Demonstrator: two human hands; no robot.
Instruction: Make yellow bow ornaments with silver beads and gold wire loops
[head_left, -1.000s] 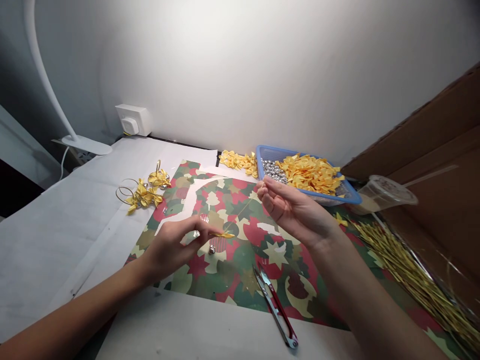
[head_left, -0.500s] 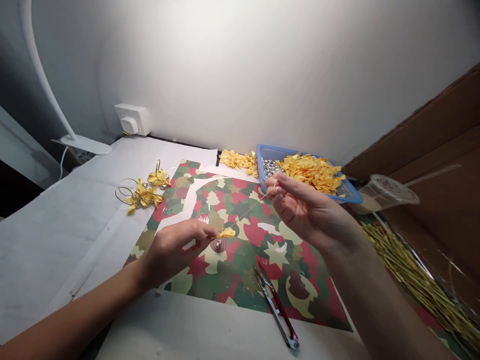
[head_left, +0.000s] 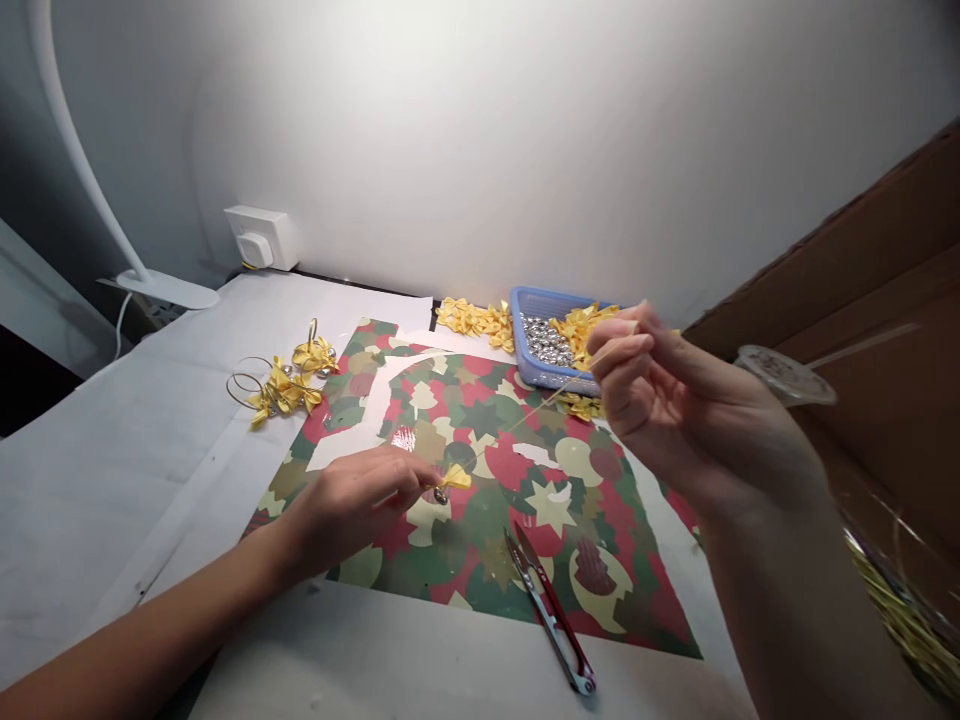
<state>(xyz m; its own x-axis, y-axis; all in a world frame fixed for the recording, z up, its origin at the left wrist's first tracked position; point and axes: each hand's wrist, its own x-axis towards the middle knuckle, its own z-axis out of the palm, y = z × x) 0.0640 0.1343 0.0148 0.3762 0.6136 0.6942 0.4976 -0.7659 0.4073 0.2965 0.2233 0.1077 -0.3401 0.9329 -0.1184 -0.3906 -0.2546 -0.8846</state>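
My left hand (head_left: 375,495) pinches a small yellow ribbon bow (head_left: 456,477) just above the patterned sheet. A silver bell (head_left: 440,494) hangs right under the bow, by my fingertips. From the bow a thin yellowish cord (head_left: 525,418) runs taut up to the right. Its other end is between the thumb and fingers of my right hand (head_left: 667,400), raised in front of the blue basket. Thread snips (head_left: 551,615) with a red side and a silver side lie on the sheet's front edge, blades pointing away from me.
A blue basket (head_left: 555,378) holds silver bells and yellow bows. More bows (head_left: 476,320) lie beside it. Finished-looking loops with bows and bells (head_left: 289,385) rest at left. A lamp (head_left: 169,288), clear plastic tub (head_left: 787,375), cord bundle (head_left: 900,610) and cardboard (head_left: 862,300) surround the patterned sheet (head_left: 480,540).
My right hand has moved right and nearer to me, drawing out a longer stretch of cord from the bow. My left hand stays nearly in place, still pinching the bow.
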